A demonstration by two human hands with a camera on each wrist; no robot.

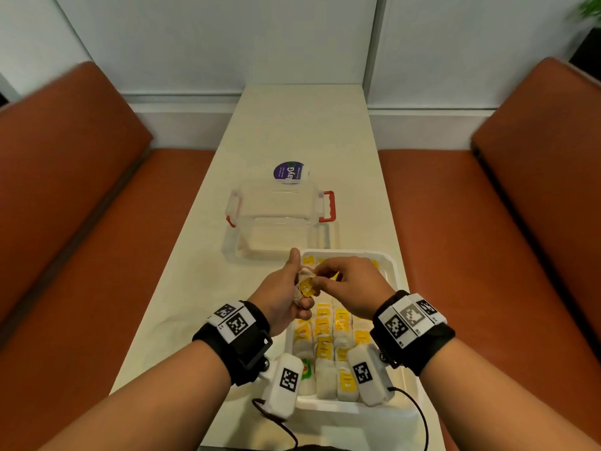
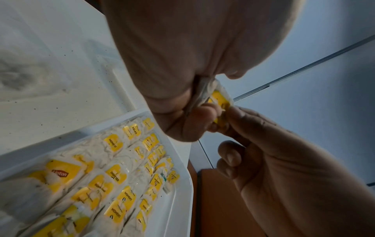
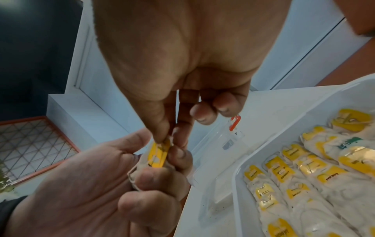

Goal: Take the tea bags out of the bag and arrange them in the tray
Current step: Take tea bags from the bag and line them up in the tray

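Note:
Both hands meet above the left part of the white tray [image 1: 395,268]. My left hand [image 1: 294,289] grips a small bunch of white tea bags [image 1: 305,286] with yellow tags. My right hand [image 1: 325,275] pinches the yellow tag [image 3: 158,152] of the top tea bag between thumb and forefinger. In the left wrist view the same tag [image 2: 220,99] shows between the two hands. The tray [image 2: 178,192] holds several rows of tea bags [image 2: 113,176] with yellow tags facing up. No bag for the tea bags is plainly visible.
A clear plastic box [image 1: 276,219] with red latches stands just beyond the tray, with a round purple sticker [image 1: 289,172] behind it. The narrow cream table [image 1: 292,131] runs between two orange benches [image 1: 81,206] toward a pale wall.

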